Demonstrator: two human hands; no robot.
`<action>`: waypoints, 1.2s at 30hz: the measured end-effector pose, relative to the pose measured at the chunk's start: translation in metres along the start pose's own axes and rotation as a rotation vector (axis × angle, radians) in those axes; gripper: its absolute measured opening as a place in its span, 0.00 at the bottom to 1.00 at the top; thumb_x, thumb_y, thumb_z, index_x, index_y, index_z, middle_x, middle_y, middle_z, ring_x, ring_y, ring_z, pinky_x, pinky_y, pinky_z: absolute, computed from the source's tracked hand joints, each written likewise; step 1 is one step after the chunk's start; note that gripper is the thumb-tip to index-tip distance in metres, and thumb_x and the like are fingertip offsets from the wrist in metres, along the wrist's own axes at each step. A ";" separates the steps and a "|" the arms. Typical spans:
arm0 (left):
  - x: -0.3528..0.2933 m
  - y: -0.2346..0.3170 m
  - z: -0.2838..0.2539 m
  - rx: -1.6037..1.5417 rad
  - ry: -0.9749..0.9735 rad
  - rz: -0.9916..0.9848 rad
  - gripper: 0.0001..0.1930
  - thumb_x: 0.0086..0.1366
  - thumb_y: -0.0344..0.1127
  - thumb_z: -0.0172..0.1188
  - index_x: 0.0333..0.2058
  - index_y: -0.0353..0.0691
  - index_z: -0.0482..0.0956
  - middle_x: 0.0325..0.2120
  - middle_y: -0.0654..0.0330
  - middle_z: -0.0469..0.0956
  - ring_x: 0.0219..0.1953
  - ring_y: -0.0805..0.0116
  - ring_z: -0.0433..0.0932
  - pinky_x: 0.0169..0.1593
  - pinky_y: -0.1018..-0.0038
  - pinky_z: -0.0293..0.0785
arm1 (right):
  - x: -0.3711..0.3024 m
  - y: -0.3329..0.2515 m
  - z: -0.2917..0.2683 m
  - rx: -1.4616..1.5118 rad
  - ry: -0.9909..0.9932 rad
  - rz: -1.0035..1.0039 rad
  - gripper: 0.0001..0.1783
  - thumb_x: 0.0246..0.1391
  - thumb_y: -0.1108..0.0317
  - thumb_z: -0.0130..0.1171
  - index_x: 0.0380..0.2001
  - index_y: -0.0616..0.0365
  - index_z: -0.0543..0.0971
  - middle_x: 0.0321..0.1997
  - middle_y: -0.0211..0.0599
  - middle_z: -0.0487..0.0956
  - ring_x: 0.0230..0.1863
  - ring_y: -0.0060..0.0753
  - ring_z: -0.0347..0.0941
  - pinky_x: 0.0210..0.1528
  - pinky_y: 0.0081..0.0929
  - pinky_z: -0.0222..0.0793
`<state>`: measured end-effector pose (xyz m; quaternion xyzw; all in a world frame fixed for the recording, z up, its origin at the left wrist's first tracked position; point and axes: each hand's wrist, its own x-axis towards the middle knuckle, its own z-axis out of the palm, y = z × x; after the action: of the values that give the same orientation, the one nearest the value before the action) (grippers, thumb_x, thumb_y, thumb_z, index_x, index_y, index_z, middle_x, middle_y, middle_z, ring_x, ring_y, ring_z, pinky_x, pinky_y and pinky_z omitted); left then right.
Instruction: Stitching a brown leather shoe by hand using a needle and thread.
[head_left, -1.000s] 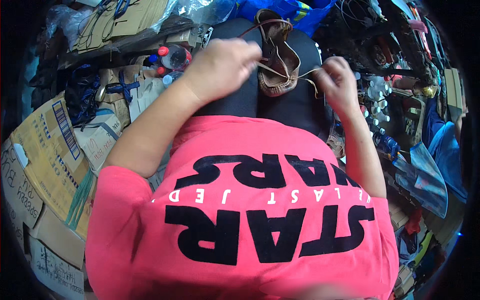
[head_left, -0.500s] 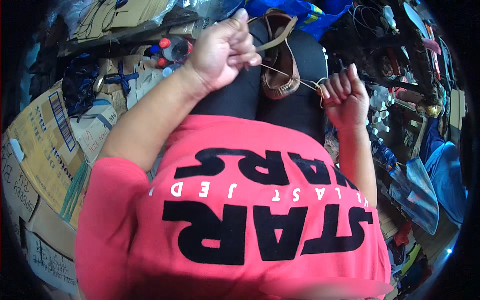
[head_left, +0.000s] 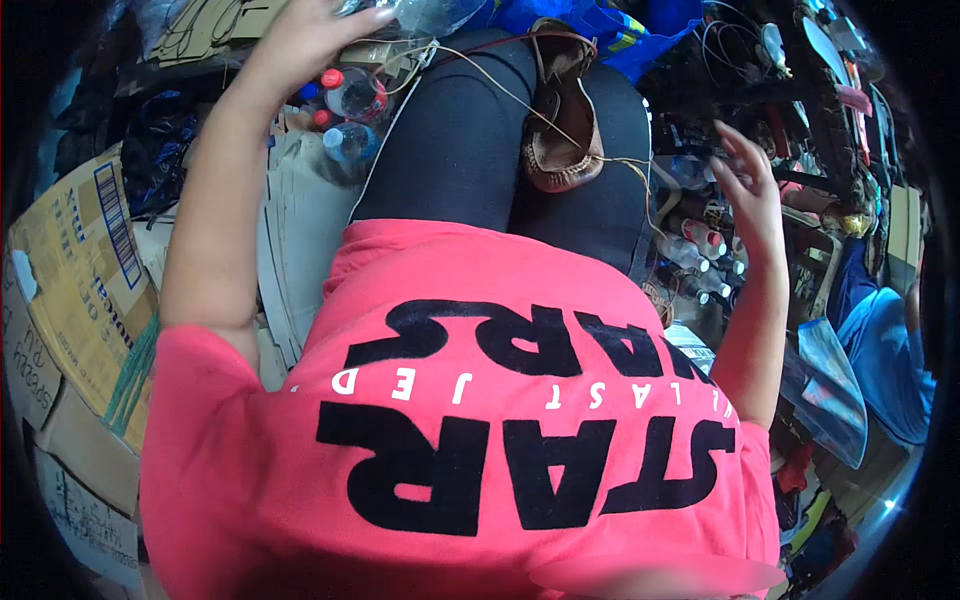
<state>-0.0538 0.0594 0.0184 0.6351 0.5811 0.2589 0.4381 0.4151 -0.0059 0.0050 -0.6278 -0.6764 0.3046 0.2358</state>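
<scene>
A brown leather shoe point(head_left: 566, 182), with stitching around its toe, rests between my thighs, its opening facing up. A pale thread point(head_left: 497, 82) runs from inside the shoe towards the upper left, curving near my knee. Another loose length of thread point(head_left: 648, 180) trails off the shoe's right side over my thigh. My left hand point(head_left: 318, 38) is at the upper left, partly cut off by the picture's edge, with the visible finger stretched out. Away from the shoe on the right, my right hand point(head_left: 746, 180) is open with its fingers apart, touching nothing I can see.
Plastic bottles point(head_left: 352, 95) stand left of my legs; several more bottles point(head_left: 700, 255) lie on the right. Cardboard boxes point(head_left: 85, 300) are stacked at far left. A blue bag point(head_left: 640, 35) lies beyond my knees, and a blue cloth point(head_left: 890, 350) hangs at far right.
My hands have moved apart, the left up and leftward, the right outward. The right fingers have opened off the thread, and the thread on the left now stretches farther from the shoe.
</scene>
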 end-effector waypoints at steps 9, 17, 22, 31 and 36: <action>0.110 0.040 0.136 0.845 -0.261 0.030 0.32 0.47 0.62 0.63 0.35 0.35 0.83 0.37 0.45 0.80 0.41 0.50 0.79 0.45 0.63 0.75 | 0.050 -0.107 0.063 -0.579 -0.462 -0.315 0.22 0.43 0.56 0.68 0.39 0.57 0.78 0.29 0.43 0.78 0.33 0.42 0.76 0.36 0.38 0.70; 0.129 0.016 0.131 0.861 -0.302 -0.093 0.23 0.45 0.51 0.69 0.37 0.42 0.83 0.36 0.52 0.81 0.40 0.55 0.80 0.42 0.63 0.75 | 0.015 -0.096 0.075 -0.326 -0.450 -0.208 0.16 0.52 0.57 0.61 0.28 0.61 0.79 0.26 0.47 0.74 0.30 0.45 0.73 0.34 0.39 0.66; 0.128 0.003 0.128 0.683 -0.034 0.160 0.15 0.49 0.43 0.67 0.35 0.43 0.81 0.32 0.53 0.81 0.39 0.53 0.79 0.42 0.61 0.74 | -0.008 -0.080 0.082 -0.039 -0.190 0.063 0.19 0.57 0.57 0.57 0.25 0.64 0.78 0.23 0.44 0.74 0.26 0.35 0.70 0.31 0.33 0.64; 0.049 0.028 0.132 0.378 0.264 0.574 0.19 0.55 0.43 0.65 0.44 0.43 0.76 0.45 0.54 0.71 0.47 0.51 0.74 0.50 0.61 0.72 | -0.011 -0.055 0.099 0.360 -0.140 0.187 0.14 0.52 0.61 0.65 0.23 0.63 0.79 0.17 0.29 0.75 0.22 0.15 0.64 0.25 0.22 0.61; 0.003 0.047 0.112 0.514 -0.150 0.682 0.15 0.55 0.39 0.64 0.38 0.37 0.77 0.43 0.53 0.71 0.41 0.55 0.76 0.46 0.65 0.72 | -0.004 -0.063 0.091 0.055 -0.199 0.121 0.17 0.48 0.58 0.67 0.23 0.63 0.79 0.21 0.36 0.75 0.23 0.23 0.68 0.28 0.26 0.63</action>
<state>0.0644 0.0367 0.0042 0.8963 0.3502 0.1888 0.1960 0.3069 -0.0219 -0.0143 -0.6274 -0.6488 0.3974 0.1659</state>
